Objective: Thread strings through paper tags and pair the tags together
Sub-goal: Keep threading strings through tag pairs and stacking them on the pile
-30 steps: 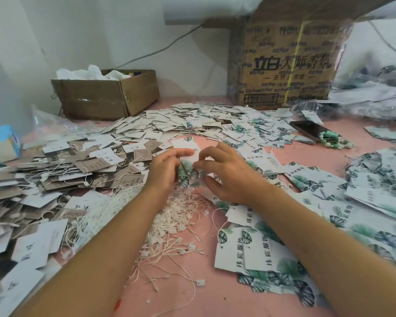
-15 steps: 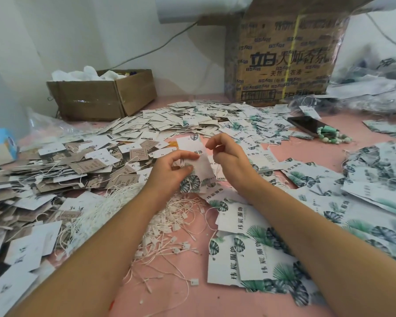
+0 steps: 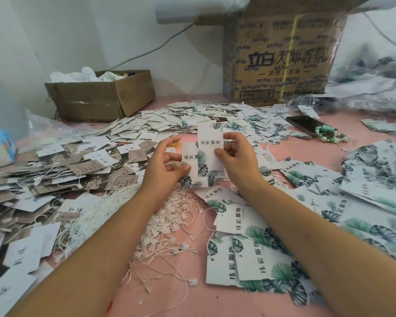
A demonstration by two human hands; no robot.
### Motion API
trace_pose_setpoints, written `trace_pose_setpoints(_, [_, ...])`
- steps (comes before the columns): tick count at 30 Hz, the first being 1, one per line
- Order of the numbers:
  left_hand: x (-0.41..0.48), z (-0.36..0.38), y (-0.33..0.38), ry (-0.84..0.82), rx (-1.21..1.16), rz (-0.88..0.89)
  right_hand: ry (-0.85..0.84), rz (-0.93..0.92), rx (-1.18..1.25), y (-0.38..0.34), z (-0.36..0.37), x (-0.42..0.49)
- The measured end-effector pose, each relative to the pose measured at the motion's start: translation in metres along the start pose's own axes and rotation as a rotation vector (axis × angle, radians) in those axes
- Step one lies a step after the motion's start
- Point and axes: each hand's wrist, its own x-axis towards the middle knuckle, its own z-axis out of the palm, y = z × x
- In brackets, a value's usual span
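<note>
Above the table's middle I hold two white paper tags printed with green leaves. My left hand [image 3: 164, 162] pinches the lower tag [image 3: 193, 167] at its left edge. My right hand [image 3: 237, 156] pinches the taller tag [image 3: 209, 140], which overlaps the first and stands upright. Below my hands lies a heap of white strings with small plastic locks [image 3: 169, 225]. I cannot see a string in either held tag.
Grey and white tags [image 3: 55, 175] pile up at the left, leaf tags [image 3: 364, 186] at the right and back. A small open carton [image 3: 101, 97] and a big printed carton [image 3: 281, 58] stand at the rear. A phone [image 3: 306, 124] with beads lies at the right.
Both hands have risen from the pile with the leaf tags. The right hand now holds a second tag upright beside the one in the left hand.
</note>
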Motion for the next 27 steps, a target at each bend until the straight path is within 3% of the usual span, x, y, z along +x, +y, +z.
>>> trace_pose_setpoints(3, [0.004, -0.002, -0.004, 0.061, -0.024, -0.024, 0.11, 0.002, 0.024, 0.001, -0.004, 0.002])
trace_pose_setpoints(9, [0.004, -0.002, 0.0, 0.086, -0.172, -0.079, 0.173, -0.012, 0.036, 0.001, -0.006, 0.002])
trace_pose_setpoints(19, [0.002, 0.002, -0.001, 0.034, -0.152, -0.046, -0.276, -0.01, 0.077, -0.006, 0.005, -0.01])
trace_pose_setpoints(22, [0.002, 0.001, -0.001, 0.0, -0.175, -0.063, -0.328, 0.028, 0.161, -0.008, 0.005, -0.011])
trace_pose_setpoints(27, [0.001, -0.004, 0.006, -0.168, -0.51, -0.211, -0.301, 0.167, 0.393, -0.014, -0.001, -0.001])
